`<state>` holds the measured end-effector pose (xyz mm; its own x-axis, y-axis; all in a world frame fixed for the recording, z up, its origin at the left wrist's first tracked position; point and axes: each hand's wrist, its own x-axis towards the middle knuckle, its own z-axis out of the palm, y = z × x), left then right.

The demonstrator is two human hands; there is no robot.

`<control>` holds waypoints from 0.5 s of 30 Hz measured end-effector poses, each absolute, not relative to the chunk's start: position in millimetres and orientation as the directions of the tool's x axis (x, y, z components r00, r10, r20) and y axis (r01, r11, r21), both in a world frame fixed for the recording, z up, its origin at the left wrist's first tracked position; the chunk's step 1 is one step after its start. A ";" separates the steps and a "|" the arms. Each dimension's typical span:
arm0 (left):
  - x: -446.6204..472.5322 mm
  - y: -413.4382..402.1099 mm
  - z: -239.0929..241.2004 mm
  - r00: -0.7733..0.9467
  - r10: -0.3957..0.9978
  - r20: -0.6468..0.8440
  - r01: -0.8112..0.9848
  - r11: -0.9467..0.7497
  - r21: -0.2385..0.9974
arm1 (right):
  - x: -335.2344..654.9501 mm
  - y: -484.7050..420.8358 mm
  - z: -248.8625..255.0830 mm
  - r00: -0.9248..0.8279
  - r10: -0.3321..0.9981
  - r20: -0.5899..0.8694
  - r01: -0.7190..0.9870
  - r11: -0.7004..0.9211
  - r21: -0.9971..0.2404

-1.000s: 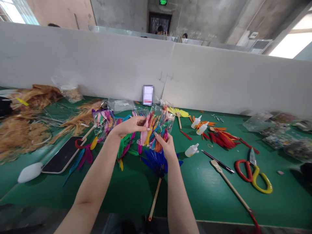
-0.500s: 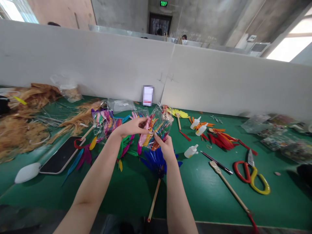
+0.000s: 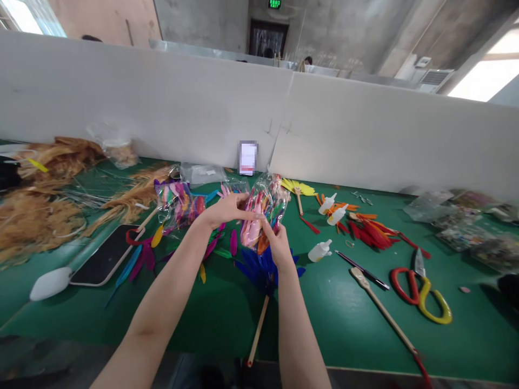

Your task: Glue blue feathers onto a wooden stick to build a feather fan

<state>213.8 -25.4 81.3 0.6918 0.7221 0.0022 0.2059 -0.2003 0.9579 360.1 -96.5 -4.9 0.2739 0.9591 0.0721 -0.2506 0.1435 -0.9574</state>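
Between my hands is a clear plastic bag of coloured feathers, pink, orange and green showing through it. My left hand is closed on the bag's left and upper side. On its lower right, my right hand pinches the bag with thumb and fingers. Just under it lies a blue feather fan with a wooden handle pointing toward me; my right wrist covers part of it. Left of my hands rests another bag of feathers, with loose magenta, green and yellow feathers below it.
On the right lie scissors, a wooden stick, tweezers and a white glue bottle. Red feathers and a yellow feather fan sit farther back. A dark-screened tablet and tan fibres are on the left.
Both hands have shifted slightly to the right with the feather bag. The bag has turned, so its pink feathers now face me more. The whole view has moved a little.
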 end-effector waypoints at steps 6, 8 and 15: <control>213.4 -26.2 83.9 0.655 0.756 -0.013 0.333 -0.273 0.903 | 362.7 -96.4 -8.5 0.227 0.974 -0.013 -0.446 0.092 -0.890; 211.9 -26.0 85.6 0.640 0.769 -0.005 0.393 -0.321 0.862 | 361.1 -98.7 -5.3 0.193 0.981 -0.016 -0.455 0.075 -0.887; 205.2 -19.5 85.2 0.722 0.689 -0.063 0.507 -0.465 0.726 | 357.0 -99.7 0.7 0.219 0.971 0.093 -0.187 0.136 -0.973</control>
